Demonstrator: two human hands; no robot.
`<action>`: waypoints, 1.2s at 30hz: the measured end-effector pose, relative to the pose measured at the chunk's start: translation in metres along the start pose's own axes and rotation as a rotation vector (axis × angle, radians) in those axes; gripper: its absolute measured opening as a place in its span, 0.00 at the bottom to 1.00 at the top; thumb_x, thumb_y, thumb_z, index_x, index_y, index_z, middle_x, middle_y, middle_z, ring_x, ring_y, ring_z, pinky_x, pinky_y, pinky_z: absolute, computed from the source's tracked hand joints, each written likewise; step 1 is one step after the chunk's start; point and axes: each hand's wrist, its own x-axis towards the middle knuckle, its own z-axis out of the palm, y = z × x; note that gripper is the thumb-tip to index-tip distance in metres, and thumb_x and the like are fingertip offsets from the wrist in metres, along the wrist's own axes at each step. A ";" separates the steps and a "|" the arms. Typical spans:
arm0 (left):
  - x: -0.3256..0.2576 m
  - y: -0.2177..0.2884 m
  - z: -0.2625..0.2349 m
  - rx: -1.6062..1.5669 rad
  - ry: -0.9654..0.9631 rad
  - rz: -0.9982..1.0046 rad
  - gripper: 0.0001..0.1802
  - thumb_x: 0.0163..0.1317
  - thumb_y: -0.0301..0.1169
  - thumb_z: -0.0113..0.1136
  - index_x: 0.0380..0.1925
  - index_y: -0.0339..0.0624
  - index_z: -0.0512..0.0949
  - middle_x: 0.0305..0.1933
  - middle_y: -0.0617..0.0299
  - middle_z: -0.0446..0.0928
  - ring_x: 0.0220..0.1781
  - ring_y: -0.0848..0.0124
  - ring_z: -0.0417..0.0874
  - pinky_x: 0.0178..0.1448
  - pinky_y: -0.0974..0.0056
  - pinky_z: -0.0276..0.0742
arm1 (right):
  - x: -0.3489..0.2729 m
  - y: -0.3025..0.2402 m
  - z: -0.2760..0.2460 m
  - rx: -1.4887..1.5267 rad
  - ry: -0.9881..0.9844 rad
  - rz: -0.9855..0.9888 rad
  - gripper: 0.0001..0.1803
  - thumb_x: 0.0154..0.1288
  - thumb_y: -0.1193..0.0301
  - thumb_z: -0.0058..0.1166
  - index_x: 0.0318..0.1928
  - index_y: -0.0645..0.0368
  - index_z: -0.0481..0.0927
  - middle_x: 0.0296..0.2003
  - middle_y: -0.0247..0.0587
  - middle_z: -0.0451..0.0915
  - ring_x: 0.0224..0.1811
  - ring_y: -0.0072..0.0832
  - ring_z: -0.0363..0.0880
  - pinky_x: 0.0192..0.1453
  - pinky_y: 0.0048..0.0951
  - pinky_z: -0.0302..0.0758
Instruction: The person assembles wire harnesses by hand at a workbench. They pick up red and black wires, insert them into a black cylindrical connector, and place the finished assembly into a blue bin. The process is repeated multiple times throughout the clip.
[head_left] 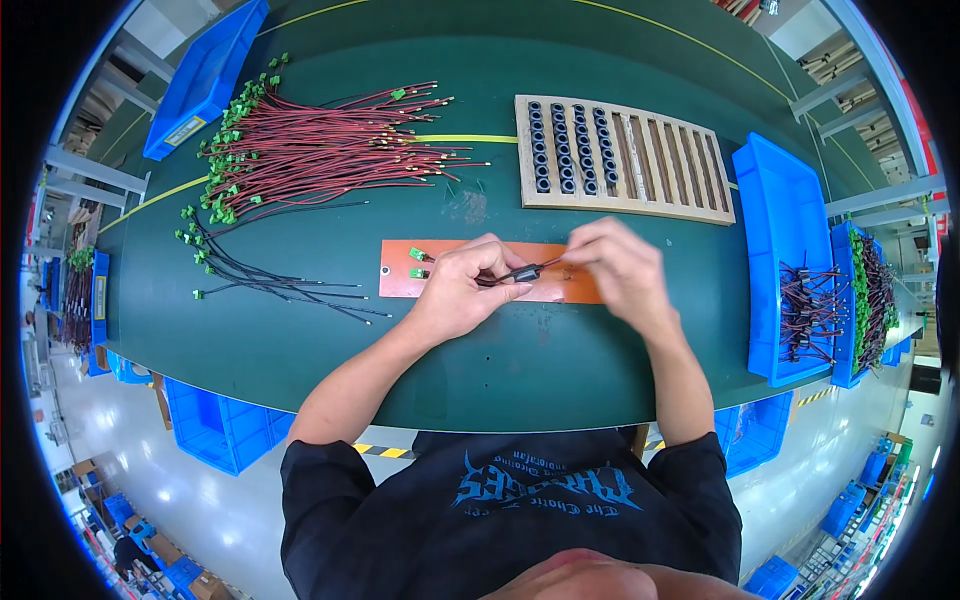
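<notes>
My left hand (462, 290) is closed around a black cylindrical core (525, 273) with thin wires through it, above an orange board (395, 286). To the right, my right hand (622, 272), slightly blurred, pinches the wires coming out of that core. Two green connectors (418, 273) rest on the board's left part, beside my left hand. How the wires run under the fingers is hidden.
A heap of red wires (330, 150) with green connectors lies at far left, several black wires (290, 280) nearer. A wooden rack (627, 205) holds rows of black cores. At right, a blue tray (785, 215) contains wire assemblies; another blue tray (200, 85) stands far left.
</notes>
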 end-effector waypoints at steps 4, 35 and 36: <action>0.001 0.008 0.003 -0.196 0.007 0.025 0.08 0.64 0.23 0.71 0.40 0.36 0.80 0.47 0.55 0.83 0.49 0.72 0.85 0.54 0.68 0.82 | -0.005 0.005 -0.026 -0.054 0.144 0.025 0.10 0.59 0.91 0.62 0.37 0.65 0.85 0.39 0.44 0.85 0.42 0.35 0.87 0.49 0.32 0.85; 0.028 0.000 0.022 -0.385 -0.113 -0.059 0.04 0.70 0.19 0.65 0.43 0.32 0.83 0.38 0.57 0.81 0.35 0.72 0.86 0.36 0.69 0.80 | -0.022 -0.017 0.011 0.583 0.121 0.475 0.11 0.77 0.73 0.57 0.48 0.70 0.87 0.44 0.45 0.86 0.45 0.27 0.88 0.49 0.26 0.86; 0.028 -0.001 0.022 -0.413 -0.117 -0.053 0.04 0.70 0.20 0.65 0.43 0.32 0.83 0.38 0.57 0.81 0.36 0.71 0.86 0.36 0.69 0.80 | -0.022 -0.018 0.012 0.617 0.122 0.490 0.11 0.78 0.73 0.57 0.48 0.71 0.87 0.44 0.45 0.86 0.44 0.27 0.88 0.49 0.26 0.86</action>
